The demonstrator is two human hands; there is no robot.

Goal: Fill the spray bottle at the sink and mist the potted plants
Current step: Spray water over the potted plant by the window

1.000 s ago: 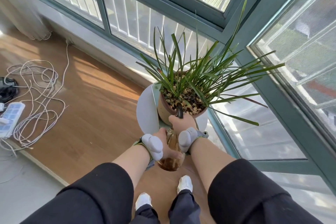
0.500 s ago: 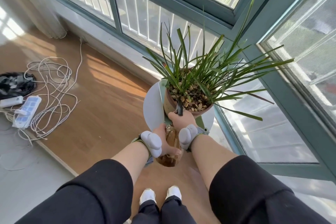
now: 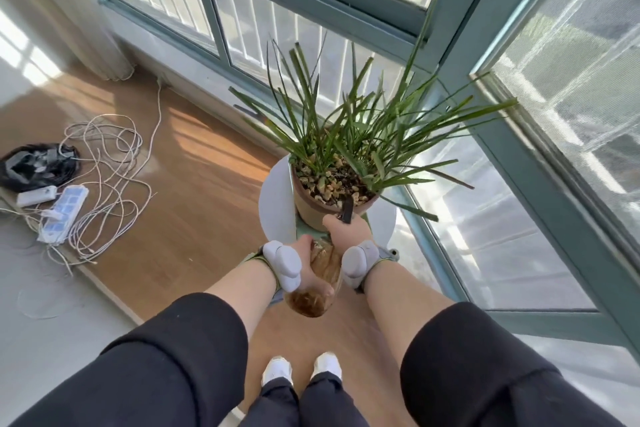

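An amber see-through spray bottle (image 3: 320,284) is held in front of me with both hands. My left hand (image 3: 308,263) wraps round its body from the left. My right hand (image 3: 346,230) grips the neck and black spray head (image 3: 346,210), whose nozzle points at the plant. The potted plant (image 3: 349,146) has long thin green leaves and pebbly soil in a brown clay pot (image 3: 311,208). The pot stands on a round white stand (image 3: 277,198) just beyond my hands.
Teal-framed windows (image 3: 311,0) close off the far side and the right. On the wooden floor at left lie a tangle of white cable (image 3: 110,163), a power strip (image 3: 64,213) and a black bag (image 3: 38,166). My feet (image 3: 301,369) show below.
The view has shifted so the plant and hands sit further right and lower in frame. Both hands keep the same hold on the bottle, nozzle still at the pot's near rim.
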